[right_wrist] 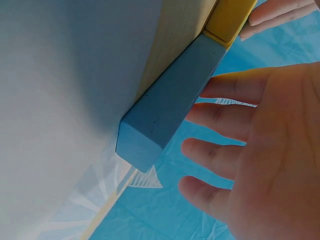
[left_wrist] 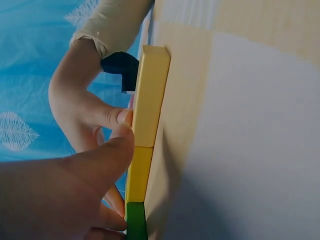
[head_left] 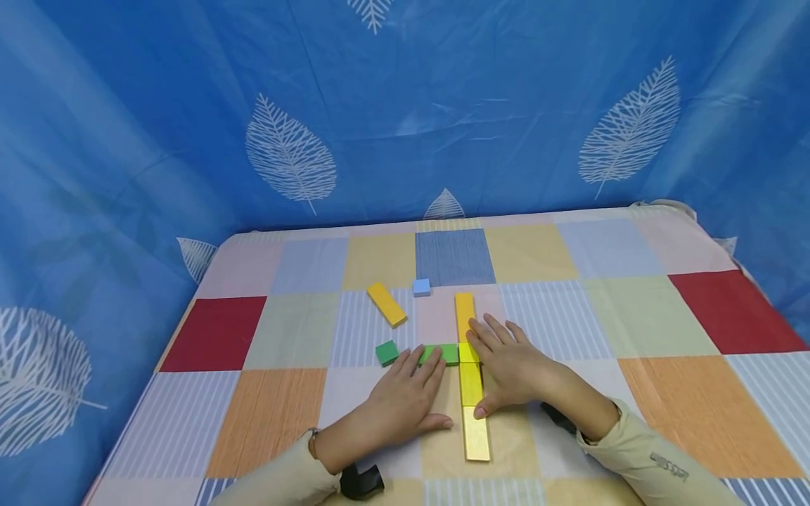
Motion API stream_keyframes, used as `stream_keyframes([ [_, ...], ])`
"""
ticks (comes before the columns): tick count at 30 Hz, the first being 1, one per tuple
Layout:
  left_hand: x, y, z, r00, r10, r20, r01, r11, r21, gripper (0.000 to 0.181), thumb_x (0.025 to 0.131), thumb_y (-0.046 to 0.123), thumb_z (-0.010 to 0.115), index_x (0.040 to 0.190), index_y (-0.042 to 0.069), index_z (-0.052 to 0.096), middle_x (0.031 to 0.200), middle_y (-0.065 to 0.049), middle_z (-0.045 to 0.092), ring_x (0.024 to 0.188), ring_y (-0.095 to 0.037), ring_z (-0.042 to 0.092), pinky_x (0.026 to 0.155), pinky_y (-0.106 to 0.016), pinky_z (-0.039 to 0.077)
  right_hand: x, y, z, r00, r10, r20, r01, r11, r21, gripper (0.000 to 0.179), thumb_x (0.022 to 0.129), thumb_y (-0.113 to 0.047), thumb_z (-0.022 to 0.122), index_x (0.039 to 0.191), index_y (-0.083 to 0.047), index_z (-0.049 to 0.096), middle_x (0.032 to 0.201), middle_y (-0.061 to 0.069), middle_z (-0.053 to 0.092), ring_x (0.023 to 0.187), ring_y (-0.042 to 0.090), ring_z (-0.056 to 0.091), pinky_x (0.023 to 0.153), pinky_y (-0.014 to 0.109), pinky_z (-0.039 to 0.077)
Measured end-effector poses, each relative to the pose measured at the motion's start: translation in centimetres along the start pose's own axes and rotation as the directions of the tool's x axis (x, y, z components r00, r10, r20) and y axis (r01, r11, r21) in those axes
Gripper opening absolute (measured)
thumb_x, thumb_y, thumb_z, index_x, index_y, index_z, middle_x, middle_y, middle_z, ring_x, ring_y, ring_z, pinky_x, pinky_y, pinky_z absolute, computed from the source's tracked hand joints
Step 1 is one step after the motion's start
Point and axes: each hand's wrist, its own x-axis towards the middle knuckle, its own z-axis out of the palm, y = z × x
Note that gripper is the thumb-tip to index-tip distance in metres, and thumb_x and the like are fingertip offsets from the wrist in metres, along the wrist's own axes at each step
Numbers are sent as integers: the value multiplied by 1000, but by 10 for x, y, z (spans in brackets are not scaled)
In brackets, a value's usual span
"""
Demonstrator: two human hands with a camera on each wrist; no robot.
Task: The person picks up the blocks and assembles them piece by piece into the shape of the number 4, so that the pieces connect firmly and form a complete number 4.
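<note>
Several yellow blocks lie end to end in a straight row [head_left: 477,443] on the patterned cloth. A green block [head_left: 451,353] joins the row from the left. My left hand [head_left: 405,393] is spread, its fingertips over the green block. My right hand [head_left: 512,365] lies along the row's right side, fingers extended, thumb on the near yellow blocks. In the left wrist view, both thumbs meet beside the pale yellow block [left_wrist: 151,100]. The right wrist view has my straight fingers [right_wrist: 230,117] along a block that looks blue-grey [right_wrist: 170,100] there.
Left of the row, a small green block [head_left: 387,353] sits near my left fingertips. Beyond it lie a loose yellow block [head_left: 387,305] and a small light blue block [head_left: 421,287]. A blue curtain [head_left: 443,105] with white leaves hangs behind the table.
</note>
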Motion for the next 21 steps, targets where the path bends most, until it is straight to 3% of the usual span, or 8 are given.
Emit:
stream_keyframes([
  [12,4,-5,-1,1000,31,-1,-31,1000,-5,77,87,64,33,140,7,37,147,-10,31,133,-32,32,108,-44,28,-1,0,-1,1000,7,16,-7,1000,-4,116,59,-67,69,140,6,28,150,21,16,138,41,8,106,61,12],
  [16,5,-8,0,999,35,-37,-35,999,-19,75,87,63,35,137,7,40,144,-10,36,131,-32,36,107,-45,29,-1,-1,-2,1000,0,12,0,1000,4,116,59,-66,69,139,6,28,150,21,16,138,41,9,105,61,12],
  [21,4,-14,3,995,32,-99,-42,994,-102,69,87,60,41,135,10,42,141,-11,38,128,-30,37,106,-47,29,-1,-1,-1,1000,1,20,-2,1000,4,116,59,-67,69,140,6,28,150,21,16,138,41,8,106,61,11],
])
